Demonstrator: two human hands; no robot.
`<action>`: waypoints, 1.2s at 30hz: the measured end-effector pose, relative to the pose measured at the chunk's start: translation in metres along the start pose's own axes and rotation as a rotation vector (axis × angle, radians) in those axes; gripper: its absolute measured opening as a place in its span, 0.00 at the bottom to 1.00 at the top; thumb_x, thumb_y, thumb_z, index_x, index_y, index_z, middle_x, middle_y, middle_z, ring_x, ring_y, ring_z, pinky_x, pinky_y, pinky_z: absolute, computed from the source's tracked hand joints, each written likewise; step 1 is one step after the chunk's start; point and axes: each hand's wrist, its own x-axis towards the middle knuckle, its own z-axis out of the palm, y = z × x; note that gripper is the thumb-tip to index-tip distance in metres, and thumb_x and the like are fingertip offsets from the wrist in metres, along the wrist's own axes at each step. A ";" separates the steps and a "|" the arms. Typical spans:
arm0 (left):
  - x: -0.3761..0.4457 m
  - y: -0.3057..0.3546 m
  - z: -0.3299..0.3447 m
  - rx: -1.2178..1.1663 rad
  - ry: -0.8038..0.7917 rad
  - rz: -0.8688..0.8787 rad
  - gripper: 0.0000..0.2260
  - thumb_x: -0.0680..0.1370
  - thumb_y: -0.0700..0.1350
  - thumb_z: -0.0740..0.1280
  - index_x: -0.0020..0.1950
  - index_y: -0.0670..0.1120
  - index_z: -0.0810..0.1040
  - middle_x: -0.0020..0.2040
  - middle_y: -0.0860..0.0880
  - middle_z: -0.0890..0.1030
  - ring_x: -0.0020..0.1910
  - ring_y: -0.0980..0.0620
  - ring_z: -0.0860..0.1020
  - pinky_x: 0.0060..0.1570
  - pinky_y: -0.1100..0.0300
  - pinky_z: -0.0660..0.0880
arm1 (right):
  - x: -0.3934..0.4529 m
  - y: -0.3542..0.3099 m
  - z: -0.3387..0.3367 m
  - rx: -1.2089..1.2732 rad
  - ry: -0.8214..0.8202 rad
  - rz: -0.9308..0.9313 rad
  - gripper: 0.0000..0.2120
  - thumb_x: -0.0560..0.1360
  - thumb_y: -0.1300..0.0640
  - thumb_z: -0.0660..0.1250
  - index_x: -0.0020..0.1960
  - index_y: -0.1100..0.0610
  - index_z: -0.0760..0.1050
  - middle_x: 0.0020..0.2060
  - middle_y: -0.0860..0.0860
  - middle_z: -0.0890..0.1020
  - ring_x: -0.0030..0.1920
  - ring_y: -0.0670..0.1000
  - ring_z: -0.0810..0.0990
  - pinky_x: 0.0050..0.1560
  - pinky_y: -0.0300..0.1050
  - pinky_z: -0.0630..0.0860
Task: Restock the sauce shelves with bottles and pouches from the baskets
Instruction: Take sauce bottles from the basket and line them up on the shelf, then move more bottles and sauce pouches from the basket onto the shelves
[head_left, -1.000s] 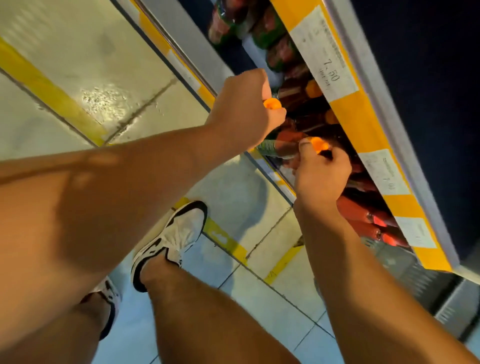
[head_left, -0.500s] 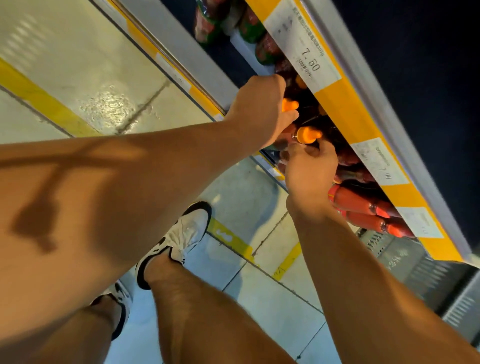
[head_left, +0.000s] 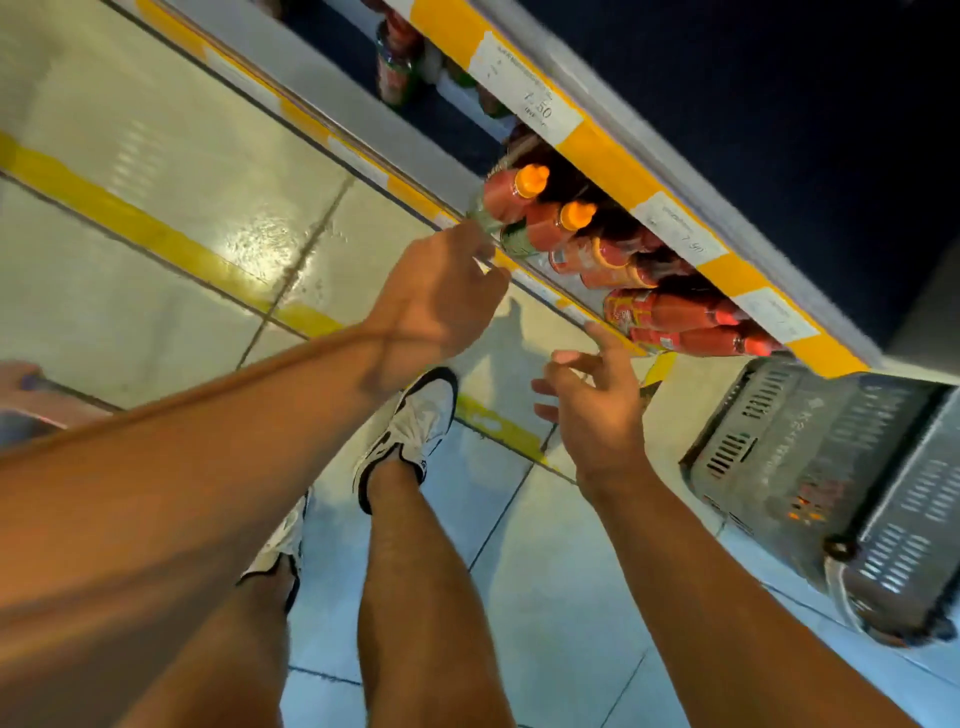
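Note:
Two red sauce bottles with orange caps (head_left: 530, 179) (head_left: 576, 215) lie side by side on the lower shelf, under the yellow shelf strip (head_left: 613, 161) with its price labels. My left hand (head_left: 441, 296) is at the shelf's front edge, and its bent fingers touch the lower end of the nearer orange-capped bottle. No grip round the bottle shows. Lower down, away from the shelf, my right hand (head_left: 597, 410) has its fingers spread and holds nothing. Red-capped sauce bottles (head_left: 680, 325) lie to the right on the same shelf.
A grey slotted basket (head_left: 810, 467) stands on the tiled floor at the right, below the shelf end. Jars with red contents (head_left: 397, 67) stand further along the shelf. Yellow floor lines (head_left: 156, 234) run past my feet.
Both hands have let go of the orange-capped bottles, which now lie on the shelf. My right hand has pulled back and down, opening. The view has shifted to show the basket.

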 end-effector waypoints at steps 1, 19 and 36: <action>-0.026 -0.001 -0.003 -0.017 -0.046 -0.033 0.10 0.81 0.52 0.68 0.58 0.48 0.80 0.46 0.52 0.82 0.44 0.48 0.80 0.45 0.58 0.76 | -0.019 0.006 -0.006 -0.011 0.006 0.007 0.26 0.81 0.67 0.66 0.75 0.51 0.69 0.52 0.54 0.78 0.44 0.56 0.84 0.36 0.45 0.80; -0.256 0.123 0.079 0.190 -0.478 -0.006 0.03 0.81 0.48 0.71 0.54 0.53 0.80 0.41 0.53 0.83 0.42 0.59 0.80 0.43 0.64 0.74 | -0.257 0.143 -0.212 -0.098 0.048 0.335 0.20 0.75 0.51 0.72 0.62 0.33 0.72 0.53 0.42 0.83 0.46 0.44 0.85 0.51 0.55 0.85; -0.246 0.271 0.497 0.087 -0.260 -0.053 0.14 0.69 0.63 0.65 0.45 0.55 0.83 0.44 0.47 0.85 0.49 0.42 0.83 0.53 0.38 0.80 | -0.102 0.319 -0.655 -0.039 0.430 0.252 0.16 0.79 0.53 0.71 0.66 0.48 0.77 0.47 0.46 0.84 0.43 0.51 0.85 0.40 0.44 0.78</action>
